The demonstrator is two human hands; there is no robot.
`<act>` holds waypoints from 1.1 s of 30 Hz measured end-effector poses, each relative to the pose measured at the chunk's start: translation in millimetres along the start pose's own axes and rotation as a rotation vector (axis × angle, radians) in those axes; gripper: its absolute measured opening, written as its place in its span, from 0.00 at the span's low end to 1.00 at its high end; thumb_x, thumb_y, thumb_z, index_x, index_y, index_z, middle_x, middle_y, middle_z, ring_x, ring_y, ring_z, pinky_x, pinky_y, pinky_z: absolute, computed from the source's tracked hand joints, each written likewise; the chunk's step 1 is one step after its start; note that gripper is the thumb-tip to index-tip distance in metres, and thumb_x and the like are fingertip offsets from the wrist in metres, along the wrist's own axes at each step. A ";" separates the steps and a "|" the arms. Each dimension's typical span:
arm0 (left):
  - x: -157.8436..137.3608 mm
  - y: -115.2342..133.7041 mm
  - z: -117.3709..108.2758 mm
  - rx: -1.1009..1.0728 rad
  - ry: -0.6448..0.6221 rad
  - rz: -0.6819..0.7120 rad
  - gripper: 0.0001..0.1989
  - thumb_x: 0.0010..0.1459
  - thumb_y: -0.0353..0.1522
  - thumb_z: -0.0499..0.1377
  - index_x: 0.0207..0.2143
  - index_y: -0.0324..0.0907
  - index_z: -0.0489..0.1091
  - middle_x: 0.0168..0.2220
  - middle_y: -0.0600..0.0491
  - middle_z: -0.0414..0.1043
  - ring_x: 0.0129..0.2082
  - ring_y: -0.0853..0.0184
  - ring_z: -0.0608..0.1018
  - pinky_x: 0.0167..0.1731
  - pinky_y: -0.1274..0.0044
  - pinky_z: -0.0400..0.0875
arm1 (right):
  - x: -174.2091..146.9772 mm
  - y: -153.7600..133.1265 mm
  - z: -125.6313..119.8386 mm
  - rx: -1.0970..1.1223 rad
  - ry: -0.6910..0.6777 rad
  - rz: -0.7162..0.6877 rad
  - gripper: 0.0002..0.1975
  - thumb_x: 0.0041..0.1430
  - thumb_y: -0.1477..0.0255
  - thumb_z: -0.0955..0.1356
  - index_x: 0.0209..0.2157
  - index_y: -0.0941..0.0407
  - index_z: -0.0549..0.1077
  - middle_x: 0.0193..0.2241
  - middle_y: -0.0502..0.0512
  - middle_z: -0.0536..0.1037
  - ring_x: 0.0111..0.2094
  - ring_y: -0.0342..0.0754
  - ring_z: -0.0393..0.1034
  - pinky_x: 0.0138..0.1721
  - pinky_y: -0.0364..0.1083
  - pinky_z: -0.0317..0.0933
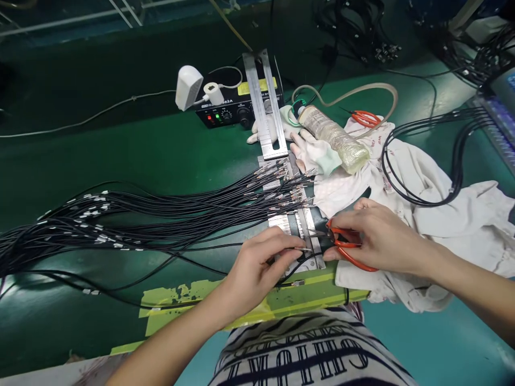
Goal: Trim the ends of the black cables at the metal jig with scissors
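Note:
My left hand [265, 262] pinches the end of a thin black cable between thumb and forefinger, and its metal tip [304, 249] sticks out toward the right. Just beyond that tip, my right hand [374, 236] grips red-handled scissors [349, 247], whose blades point left at the pinched cable end; I cannot tell whether they touch it. Both hands hover over the near end of a metal jig [316, 261]. Farther up the jig lies a bundle of black cables [193, 206], with stripped, metallic ends resting across it.
A black control box [213, 115] with a white adapter [189, 87] stands behind. White gloves [316, 153], a plastic bottle [338, 136], another red-handled tool [366, 118] and white cloth [438, 214] lie to the right. Yellow-green tape [181, 295] covers the front edge. Coiled cables [454, 161] hang at right.

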State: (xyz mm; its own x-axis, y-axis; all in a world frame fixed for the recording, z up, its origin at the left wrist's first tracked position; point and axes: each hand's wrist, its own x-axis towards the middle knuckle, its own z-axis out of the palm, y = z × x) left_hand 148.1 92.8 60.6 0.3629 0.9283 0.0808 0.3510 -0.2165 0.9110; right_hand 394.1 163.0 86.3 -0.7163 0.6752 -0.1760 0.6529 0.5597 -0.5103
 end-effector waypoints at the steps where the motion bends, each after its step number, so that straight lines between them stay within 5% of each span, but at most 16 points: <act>1: -0.9 0.7 0.9 -0.024 0.012 -0.007 0.08 0.65 0.28 0.58 0.44 0.43 0.76 0.35 0.51 0.74 0.33 0.71 0.74 0.29 0.81 0.66 | -1.0 -1.6 -1.2 -0.006 -0.005 -0.006 0.20 0.60 0.55 0.67 0.25 0.56 0.66 0.18 0.43 0.65 0.22 0.40 0.54 0.35 0.46 0.47; 9: -7.4 5.1 6.0 0.022 0.036 -0.031 0.05 0.61 0.25 0.60 0.38 0.39 0.76 0.28 0.54 0.70 0.26 0.73 0.69 0.23 0.81 0.61 | -8.4 -13.2 -5.9 -0.134 -0.023 -0.092 0.21 0.63 0.54 0.64 0.23 0.54 0.66 0.16 0.43 0.67 0.20 0.41 0.43 0.35 0.47 0.43; 27: -18.1 2.1 11.5 0.177 0.132 0.174 0.04 0.62 0.25 0.60 0.39 0.40 0.73 0.31 0.53 0.75 0.30 0.69 0.74 0.33 0.75 0.66 | -7.2 -24.2 -1.2 -0.436 -0.048 -0.209 0.16 0.56 0.63 0.70 0.20 0.54 0.66 0.15 0.47 0.70 0.18 0.43 0.46 0.33 0.50 0.41; 33: -20.4 1.7 12.4 0.168 0.128 0.221 0.06 0.60 0.23 0.61 0.40 0.39 0.73 0.31 0.53 0.77 0.30 0.70 0.74 0.33 0.75 0.65 | -4.5 -21.6 -1.7 -0.280 -0.147 -0.140 0.17 0.53 0.65 0.73 0.19 0.54 0.65 0.13 0.43 0.63 0.19 0.42 0.40 0.32 0.47 0.42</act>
State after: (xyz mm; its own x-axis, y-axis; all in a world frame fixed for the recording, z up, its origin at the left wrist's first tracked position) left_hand 152.0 69.7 55.4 0.3386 0.8813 0.3295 0.4170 -0.4545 0.7871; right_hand 383.6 148.7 99.5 -0.8180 0.5177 -0.2507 0.5737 0.7658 -0.2907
